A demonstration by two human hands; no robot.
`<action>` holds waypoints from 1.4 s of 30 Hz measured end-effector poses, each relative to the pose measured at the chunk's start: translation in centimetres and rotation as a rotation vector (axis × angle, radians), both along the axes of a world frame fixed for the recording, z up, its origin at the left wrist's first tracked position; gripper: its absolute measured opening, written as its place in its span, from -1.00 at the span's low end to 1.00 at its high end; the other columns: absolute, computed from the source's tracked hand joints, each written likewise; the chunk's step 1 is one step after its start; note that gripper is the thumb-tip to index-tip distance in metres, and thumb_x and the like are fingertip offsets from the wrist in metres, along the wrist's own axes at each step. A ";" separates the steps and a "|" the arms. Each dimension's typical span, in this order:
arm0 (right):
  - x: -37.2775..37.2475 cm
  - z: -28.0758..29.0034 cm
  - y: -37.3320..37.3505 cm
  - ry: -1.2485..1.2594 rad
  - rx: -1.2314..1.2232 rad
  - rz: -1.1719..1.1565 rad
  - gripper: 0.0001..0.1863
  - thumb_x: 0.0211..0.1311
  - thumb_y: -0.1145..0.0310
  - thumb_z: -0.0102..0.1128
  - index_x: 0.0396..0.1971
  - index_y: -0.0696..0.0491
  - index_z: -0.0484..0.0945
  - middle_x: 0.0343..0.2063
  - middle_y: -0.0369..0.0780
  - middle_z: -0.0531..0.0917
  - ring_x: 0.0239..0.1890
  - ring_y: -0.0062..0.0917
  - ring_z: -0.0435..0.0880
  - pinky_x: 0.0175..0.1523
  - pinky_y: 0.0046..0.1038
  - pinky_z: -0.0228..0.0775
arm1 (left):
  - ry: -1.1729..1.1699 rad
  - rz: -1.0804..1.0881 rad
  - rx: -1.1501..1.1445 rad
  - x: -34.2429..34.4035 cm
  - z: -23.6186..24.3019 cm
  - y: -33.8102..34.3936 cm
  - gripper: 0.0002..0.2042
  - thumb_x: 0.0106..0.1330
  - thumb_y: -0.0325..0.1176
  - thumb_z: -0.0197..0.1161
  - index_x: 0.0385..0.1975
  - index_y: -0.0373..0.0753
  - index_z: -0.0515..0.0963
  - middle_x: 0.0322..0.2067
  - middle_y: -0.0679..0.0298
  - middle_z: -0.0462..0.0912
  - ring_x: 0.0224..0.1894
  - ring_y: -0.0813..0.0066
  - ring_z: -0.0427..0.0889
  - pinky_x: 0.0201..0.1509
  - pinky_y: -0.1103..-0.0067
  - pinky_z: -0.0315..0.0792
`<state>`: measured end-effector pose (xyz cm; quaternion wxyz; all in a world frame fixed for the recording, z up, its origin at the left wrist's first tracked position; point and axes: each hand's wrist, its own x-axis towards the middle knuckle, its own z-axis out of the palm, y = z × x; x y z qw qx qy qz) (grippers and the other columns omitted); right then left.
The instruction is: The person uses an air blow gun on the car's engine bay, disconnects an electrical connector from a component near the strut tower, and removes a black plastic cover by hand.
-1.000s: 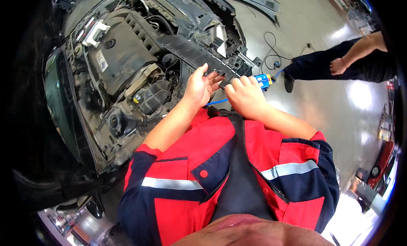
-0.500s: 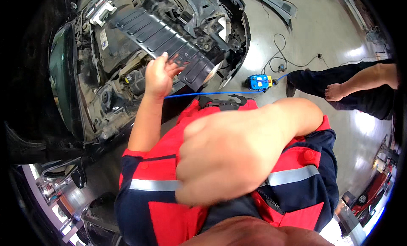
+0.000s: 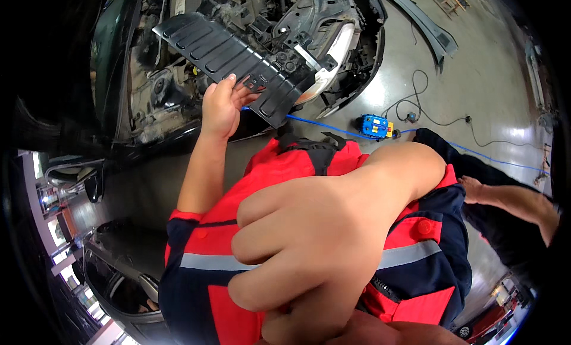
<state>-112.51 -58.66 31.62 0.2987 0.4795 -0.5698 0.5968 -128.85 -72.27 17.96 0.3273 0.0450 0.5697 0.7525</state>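
Note:
My left hand (image 3: 222, 110) grips the lower edge of a long black ribbed plastic panel (image 3: 217, 50), thumb on the near face and fingers behind it. The panel slants from upper left to lower right in front of the open engine bay (image 3: 172, 77) of a dark car. My right hand (image 3: 309, 244) is raised close in front of my chest, back of the hand up and fingers curled in. Its palm is hidden, so I cannot see whether anything is inside.
A blue box-shaped device (image 3: 373, 126) with a yellow part stands on the floor, joined to a blue hose (image 3: 327, 126) and a dark cable (image 3: 399, 101). A co-worker's arm (image 3: 511, 200) is at the right. A grey car part (image 3: 425, 27) lies beyond the bumper.
My view has turned, so the car, the blue device and the co-worker sit differently in the picture. My right hand has come lower and nearer; my left hand keeps its grip on the panel.

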 end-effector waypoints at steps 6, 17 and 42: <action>-0.2 -0.3 -0.9 0.026 -0.173 -0.109 -0.86 -0.11 0.25 0.25 -0.53 -0.06 0.52 -0.56 -0.35 0.41 -0.60 -0.49 0.39 -0.54 -0.45 0.16 | 0.033 0.086 -0.083 1.2 1.0 -2.2 -0.71 0.46 -0.34 -0.04 -0.01 -0.46 0.41 -0.05 -0.01 0.58 -0.10 0.18 0.67 -0.15 0.36 0.60; -2.0 -2.4 -3.8 0.019 0.052 -0.241 -0.84 -0.30 0.36 0.20 -0.62 0.00 0.42 -0.59 -0.30 0.37 -0.63 -0.49 0.32 -0.57 -0.45 0.10 | 0.085 0.132 -0.060 -1.3 0.1 -6.0 -0.71 0.45 -0.36 -0.01 -0.02 -0.49 0.39 -0.08 -0.02 0.57 -0.10 0.18 0.66 -0.14 0.32 0.63; -22.6 -14.5 -19.6 -1.130 0.553 -0.505 -0.58 0.20 0.08 0.21 -0.23 0.18 0.57 -0.48 0.06 0.66 -0.35 -0.04 0.68 -0.23 -0.10 0.53 | -0.055 -0.292 -0.522 -16.9 -1.2 -21.4 -0.74 0.41 -0.31 0.00 -0.17 -0.42 0.49 -0.31 0.11 0.61 -0.32 0.36 0.64 -0.27 0.50 0.53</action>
